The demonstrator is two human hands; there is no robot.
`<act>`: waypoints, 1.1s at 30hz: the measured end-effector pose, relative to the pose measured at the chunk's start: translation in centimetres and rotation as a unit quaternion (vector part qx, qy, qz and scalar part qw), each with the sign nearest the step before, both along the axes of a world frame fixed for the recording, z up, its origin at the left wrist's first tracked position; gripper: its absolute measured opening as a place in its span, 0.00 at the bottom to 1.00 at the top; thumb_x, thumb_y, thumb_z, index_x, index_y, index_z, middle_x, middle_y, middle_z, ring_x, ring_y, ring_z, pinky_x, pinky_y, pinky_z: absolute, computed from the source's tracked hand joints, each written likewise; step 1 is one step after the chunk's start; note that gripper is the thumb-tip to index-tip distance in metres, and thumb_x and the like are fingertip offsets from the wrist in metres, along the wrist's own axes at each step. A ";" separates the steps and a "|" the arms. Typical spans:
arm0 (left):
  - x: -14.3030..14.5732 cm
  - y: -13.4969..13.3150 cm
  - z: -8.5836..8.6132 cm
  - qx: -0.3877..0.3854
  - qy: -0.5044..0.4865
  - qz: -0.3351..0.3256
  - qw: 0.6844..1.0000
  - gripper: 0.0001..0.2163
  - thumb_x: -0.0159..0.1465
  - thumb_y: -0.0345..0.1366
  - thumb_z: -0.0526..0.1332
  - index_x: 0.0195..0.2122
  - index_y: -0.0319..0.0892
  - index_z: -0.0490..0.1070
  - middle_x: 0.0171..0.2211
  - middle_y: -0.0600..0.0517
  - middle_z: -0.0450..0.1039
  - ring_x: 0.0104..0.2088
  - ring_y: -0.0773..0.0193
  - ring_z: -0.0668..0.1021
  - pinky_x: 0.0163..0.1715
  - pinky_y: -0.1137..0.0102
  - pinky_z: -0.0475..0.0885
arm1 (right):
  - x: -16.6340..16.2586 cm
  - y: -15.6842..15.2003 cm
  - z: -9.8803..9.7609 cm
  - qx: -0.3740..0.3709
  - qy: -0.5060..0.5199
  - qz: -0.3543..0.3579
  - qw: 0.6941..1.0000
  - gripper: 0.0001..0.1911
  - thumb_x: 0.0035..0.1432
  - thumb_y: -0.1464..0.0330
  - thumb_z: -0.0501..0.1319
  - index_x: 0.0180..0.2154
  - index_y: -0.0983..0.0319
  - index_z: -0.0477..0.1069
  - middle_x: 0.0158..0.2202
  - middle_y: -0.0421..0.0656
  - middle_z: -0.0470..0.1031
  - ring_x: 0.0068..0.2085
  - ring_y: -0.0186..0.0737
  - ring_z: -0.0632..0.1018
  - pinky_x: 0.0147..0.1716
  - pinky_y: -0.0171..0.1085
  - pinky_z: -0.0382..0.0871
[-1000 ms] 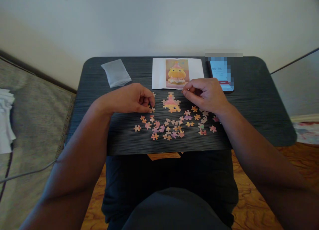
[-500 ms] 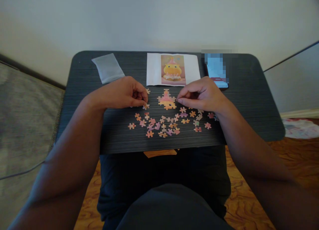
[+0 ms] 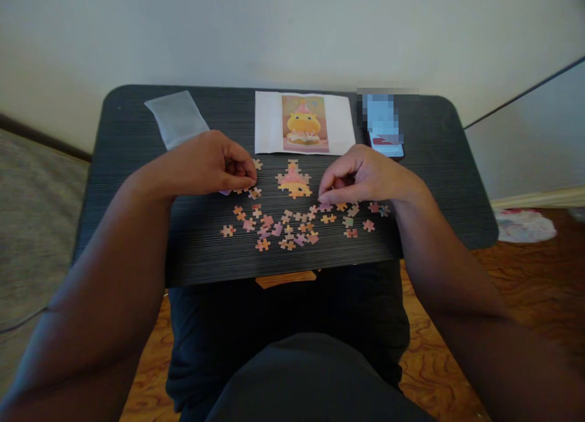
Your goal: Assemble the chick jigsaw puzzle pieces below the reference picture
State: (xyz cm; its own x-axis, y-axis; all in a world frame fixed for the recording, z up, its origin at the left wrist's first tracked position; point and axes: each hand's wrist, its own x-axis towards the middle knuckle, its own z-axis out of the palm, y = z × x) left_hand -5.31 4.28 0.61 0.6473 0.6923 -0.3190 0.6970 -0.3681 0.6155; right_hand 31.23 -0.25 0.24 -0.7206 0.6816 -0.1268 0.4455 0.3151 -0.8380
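A partly joined puzzle section [image 3: 294, 181], pink above and yellow with an eye below, lies flat between my hands. My left hand [image 3: 231, 165] is closed just left of it, thumb against fingers; whatever it may hold is hidden. Beside its fingertips are a loose piece [image 3: 255, 193] and another piece [image 3: 258, 164]. My right hand [image 3: 354, 177] is pinched low to the right of the section, its fingertips over a puzzle piece that they cover. Directly beneath those fingertips shows a purple piece [image 3: 325, 207]. Several loose puzzle pieces [image 3: 276, 229] are scattered nearer me.
Behind the section lies a white sheet [image 3: 269, 123] with a printed picture [image 3: 304, 125] of a yellow character. A clear plastic bag [image 3: 178, 119] is at the back left, a phone [image 3: 386, 143] at the back right. The dark table [image 3: 452, 184] stands against the wall.
My right hand has moved down from the joined section's edge onto a loose piece. My left hand stays closed in about the same place. The whole view has shifted slightly.
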 end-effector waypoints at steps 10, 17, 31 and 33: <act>-0.4 0.2 -0.3 0.038 -0.019 0.046 0.998 0.12 0.72 0.41 0.74 0.47 0.38 0.90 0.27 0.54 0.85 0.27 0.69 0.79 0.29 0.73 0.68 | 2.2 0.7 0.5 0.042 -0.050 -0.065 0.996 0.17 0.68 0.50 0.76 0.39 0.56 0.88 0.21 0.31 0.71 0.24 0.33 0.67 0.31 0.41 0.61; -0.1 0.1 -0.1 0.045 -0.022 0.050 0.998 0.11 0.71 0.44 0.74 0.44 0.40 0.90 0.26 0.54 0.84 0.25 0.69 0.77 0.27 0.72 0.68 | 1.6 0.5 0.0 -0.035 -0.066 0.006 0.997 0.11 0.65 0.55 0.80 0.43 0.54 0.92 0.23 0.31 0.77 0.26 0.34 0.73 0.32 0.40 0.65; 0.3 0.1 -0.7 0.034 -0.070 0.089 0.993 0.19 0.68 0.54 0.73 0.42 0.41 0.88 0.26 0.49 0.80 0.24 0.63 0.75 0.27 0.63 0.65 | 0.5 -0.5 0.4 -0.011 -0.159 0.073 0.985 0.04 0.64 0.63 0.79 0.41 0.53 0.91 0.24 0.29 0.78 0.25 0.34 0.75 0.33 0.41 0.65; 0.3 0.1 -0.7 0.027 -0.071 0.084 0.994 0.19 0.67 0.54 0.73 0.42 0.41 0.88 0.27 0.49 0.80 0.23 0.63 0.75 0.27 0.63 0.65 | 0.3 -0.6 0.5 -0.007 -0.166 0.072 0.983 0.03 0.64 0.63 0.78 0.40 0.52 0.90 0.23 0.29 0.79 0.25 0.35 0.77 0.33 0.42 0.65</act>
State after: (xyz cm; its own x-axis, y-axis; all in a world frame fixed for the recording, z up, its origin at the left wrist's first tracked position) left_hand -4.98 4.36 -0.14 0.5569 0.8080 -0.1924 0.6590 -0.2888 0.6945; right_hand 31.52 -0.86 0.71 -0.7264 0.5725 -0.3803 0.6474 0.3842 -0.6583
